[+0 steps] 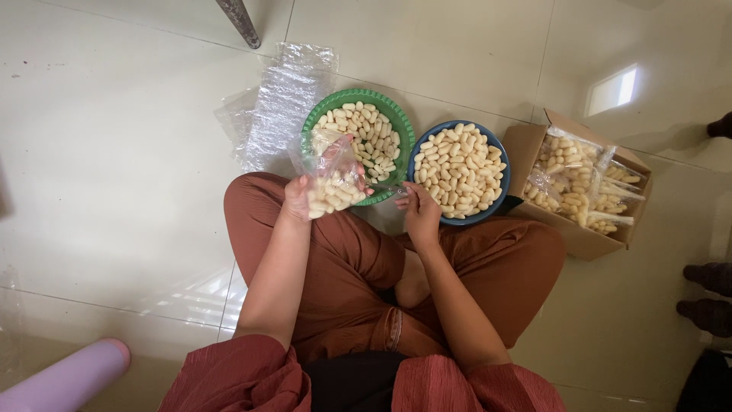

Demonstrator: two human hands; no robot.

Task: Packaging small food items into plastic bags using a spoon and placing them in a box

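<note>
I sit cross-legged on a tiled floor. My left hand (299,200) holds a clear plastic bag (332,177) partly filled with small pale oblong snacks. My right hand (418,207) is closed around a small metal tool (387,188) whose tip points toward the bag; what kind of tool it is I cannot tell. Just beyond my hands stand a green round basket (399,120) and a blue bowl (497,200), both heaped with the same pale snacks.
A pile of empty clear plastic bags (274,107) lies left of the green basket. A cardboard box (534,149) with several filled bags stands at the right. A metal leg (239,21) rises at the top; a lilac roll (69,378) lies bottom left. Dark shoes (709,294) are at the right edge.
</note>
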